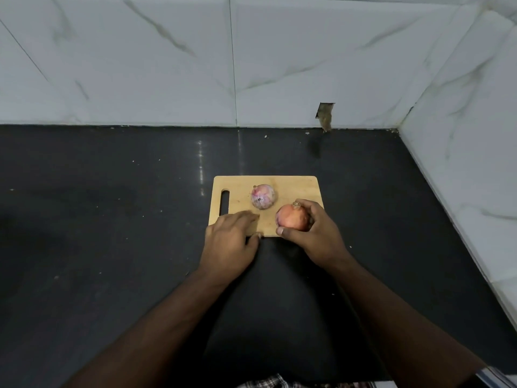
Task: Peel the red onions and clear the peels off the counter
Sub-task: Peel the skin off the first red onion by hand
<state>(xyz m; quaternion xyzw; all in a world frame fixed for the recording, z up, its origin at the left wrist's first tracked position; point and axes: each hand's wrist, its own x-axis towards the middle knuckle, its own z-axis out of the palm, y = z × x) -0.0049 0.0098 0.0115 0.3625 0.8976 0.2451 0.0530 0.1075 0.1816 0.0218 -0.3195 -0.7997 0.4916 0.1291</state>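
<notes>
Counter: dark, speckled stone, meeting the wall along its far edge and right edge

Wall tiles: white, grey-veined marble pattern; a small broken notch low down near the far right corner of the counter

Cutting board: pale wood, rectangular, slot handle at its left end; lies flat near the middle of the counter

Left hand: palm down, fingers straight and close together, resting on the near left corner of the board, thumb at the near edge; holds nothing

Right hand: fingers and thumb curled round the unpeeled onion, at the near right corner of the board

Unpeeled onion: orange-red dry skin, stem stub at the top, gripped in the right hand, just over the board's near edge

Second onion: pale pink with purple streaks, sits untouched on the board toward its far edge, just beside the first, apart from both hands
</notes>
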